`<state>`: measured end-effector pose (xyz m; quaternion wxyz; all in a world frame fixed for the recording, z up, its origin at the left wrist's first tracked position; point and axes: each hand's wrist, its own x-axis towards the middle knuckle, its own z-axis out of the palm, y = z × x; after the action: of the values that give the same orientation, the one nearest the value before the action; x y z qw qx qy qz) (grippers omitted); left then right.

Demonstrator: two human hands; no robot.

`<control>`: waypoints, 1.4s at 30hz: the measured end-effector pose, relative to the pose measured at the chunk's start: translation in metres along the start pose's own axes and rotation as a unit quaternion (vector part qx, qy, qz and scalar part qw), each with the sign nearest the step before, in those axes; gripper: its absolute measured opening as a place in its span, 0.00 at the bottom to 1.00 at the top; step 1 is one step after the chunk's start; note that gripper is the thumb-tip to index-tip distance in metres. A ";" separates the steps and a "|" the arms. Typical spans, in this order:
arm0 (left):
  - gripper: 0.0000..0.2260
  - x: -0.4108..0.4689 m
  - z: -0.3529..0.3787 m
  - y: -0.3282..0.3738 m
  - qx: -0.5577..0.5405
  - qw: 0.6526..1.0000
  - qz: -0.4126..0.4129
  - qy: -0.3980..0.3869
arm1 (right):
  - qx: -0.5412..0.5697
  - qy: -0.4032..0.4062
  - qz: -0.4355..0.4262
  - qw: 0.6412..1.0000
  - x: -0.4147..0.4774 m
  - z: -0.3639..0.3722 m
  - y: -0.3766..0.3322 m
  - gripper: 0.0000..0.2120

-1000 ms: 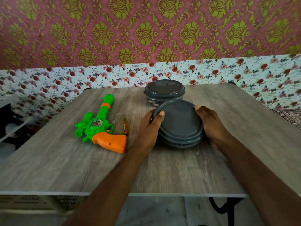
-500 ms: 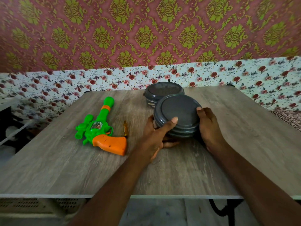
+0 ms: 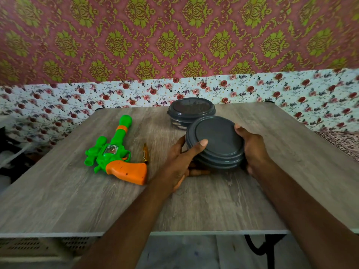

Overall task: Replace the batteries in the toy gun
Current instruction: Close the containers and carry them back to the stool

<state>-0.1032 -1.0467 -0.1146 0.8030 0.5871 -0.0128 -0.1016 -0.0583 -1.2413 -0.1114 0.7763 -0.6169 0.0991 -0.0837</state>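
In the head view, a round grey container (image 3: 215,140) with its lid on is held just over the wooden table (image 3: 77,200), tilted toward the camera. It is gripped by the left hand (image 3: 180,164), with the thumb laid on the lid edge and the fingers curled under it, and by the right hand (image 3: 252,150), which is wrapped around the opposite side. A second grey container (image 3: 191,111) is seen just behind it. The green and orange toy gun (image 3: 114,154) is lying flat on the table to the left, untouched, with a small screwdriver (image 3: 145,154) just beside its handle.
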 end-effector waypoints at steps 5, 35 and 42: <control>0.32 0.001 0.002 -0.003 0.013 1.000 0.002 0.021 | -0.010 -0.024 -0.028 0.999 -0.001 0.002 0.008 0.18; 0.13 0.028 -0.075 0.062 0.747 0.637 -0.026 0.188 | -0.083 -0.031 -0.093 0.992 0.002 0.000 0.018 0.13; 0.10 0.032 -0.063 0.054 0.570 0.800 0.004 0.188 | -0.082 -0.029 -0.093 0.992 0.000 0.003 0.016 0.22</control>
<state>-0.0552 -0.9772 -0.0859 0.3107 0.9463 0.0800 0.0398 -0.0573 -1.2350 -0.1266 0.7142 -0.6874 0.0256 -0.1291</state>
